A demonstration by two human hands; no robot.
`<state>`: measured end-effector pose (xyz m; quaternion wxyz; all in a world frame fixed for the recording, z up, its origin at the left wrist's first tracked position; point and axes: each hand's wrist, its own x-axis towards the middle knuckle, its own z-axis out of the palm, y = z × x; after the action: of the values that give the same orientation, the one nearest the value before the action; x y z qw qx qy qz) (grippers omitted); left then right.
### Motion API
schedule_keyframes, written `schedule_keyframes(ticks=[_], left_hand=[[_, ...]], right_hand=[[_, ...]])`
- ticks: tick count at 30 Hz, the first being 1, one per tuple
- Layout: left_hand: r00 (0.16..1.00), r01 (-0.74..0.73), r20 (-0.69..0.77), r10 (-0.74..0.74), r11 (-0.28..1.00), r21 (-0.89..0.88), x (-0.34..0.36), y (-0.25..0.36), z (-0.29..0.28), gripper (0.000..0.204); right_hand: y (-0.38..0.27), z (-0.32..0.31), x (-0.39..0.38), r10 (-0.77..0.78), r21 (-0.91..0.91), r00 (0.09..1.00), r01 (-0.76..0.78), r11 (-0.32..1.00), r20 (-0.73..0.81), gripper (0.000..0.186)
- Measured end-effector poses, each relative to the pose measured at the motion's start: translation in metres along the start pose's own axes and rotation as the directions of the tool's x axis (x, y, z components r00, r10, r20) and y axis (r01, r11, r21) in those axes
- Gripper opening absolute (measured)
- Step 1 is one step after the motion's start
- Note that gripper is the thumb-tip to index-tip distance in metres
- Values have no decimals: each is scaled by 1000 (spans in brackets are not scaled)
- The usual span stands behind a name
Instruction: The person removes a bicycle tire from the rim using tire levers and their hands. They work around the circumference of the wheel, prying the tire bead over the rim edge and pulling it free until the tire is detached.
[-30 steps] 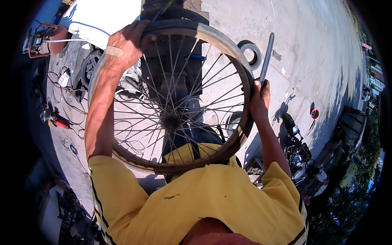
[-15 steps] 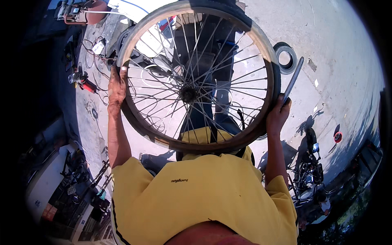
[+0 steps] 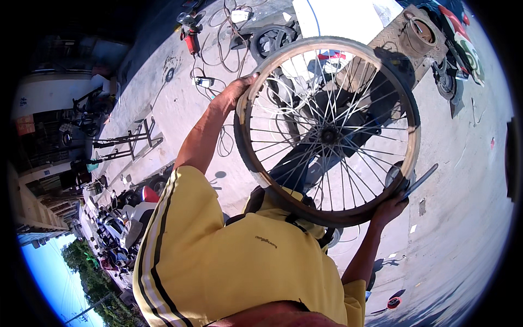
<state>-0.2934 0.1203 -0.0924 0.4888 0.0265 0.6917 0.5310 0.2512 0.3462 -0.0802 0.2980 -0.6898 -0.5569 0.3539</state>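
Sunlit concrete yard point(image 3: 468, 218), workshop clutter all round: cables and a red power tool point(image 3: 190, 41) at upper centre, a loose tyre point(image 3: 272, 38) lying beside them, a metal stand point(image 3: 131, 139) at left, parked motorbikes along the lower left edge.

Spoked wheel point(image 3: 327, 131) is held up in the middle of the frame, both hands on it. Tyre is on the rim and looks seated over most of the arc; along the lower left stretch the rim edge shows pale beside the rubber, so I'd judge the bead isn't fully settled there. Can't confirm from this angle.

Left hand point(image 3: 234, 92) at the upper left of the wheel, fingers curled over the tyre, thumb side towards the camera. Right hand point(image 3: 389, 210) at the lower right, fingers wrapped under the tyre and also clamping a flat metal tyre lever point(image 3: 419, 182) that sticks out up and to the right.

Lever is still in hand, so work looks unfinished. Wheel is off any bike.
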Motion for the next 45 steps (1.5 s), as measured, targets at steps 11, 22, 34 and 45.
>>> schedule_keyframes(ticks=[11, 22, 34, 45], left_hand=[[987, 95, 137, -90, 995, -35, -50, -33, -16, 71], [982, -150, 96, 160, 983, -104, -18, -21, 4, 53], [879, -275, -106, 464, 678, 682, -60, -35, 22, 69], [801, -132, -119, 587, 367, 921, -58, -25, 34, 57]], right_hand=[[-8, 22, 88, -383, -245, 922, 385, 890, 61, 49], [-20, 22, 100, -386, -192, 911, 408, 893, 144, 50], [-38, 32, 116, -380, -219, 914, 403, 889, 141, 44], [-34, 42, 102, -452, -342, 892, 427, 837, 9, 46]])
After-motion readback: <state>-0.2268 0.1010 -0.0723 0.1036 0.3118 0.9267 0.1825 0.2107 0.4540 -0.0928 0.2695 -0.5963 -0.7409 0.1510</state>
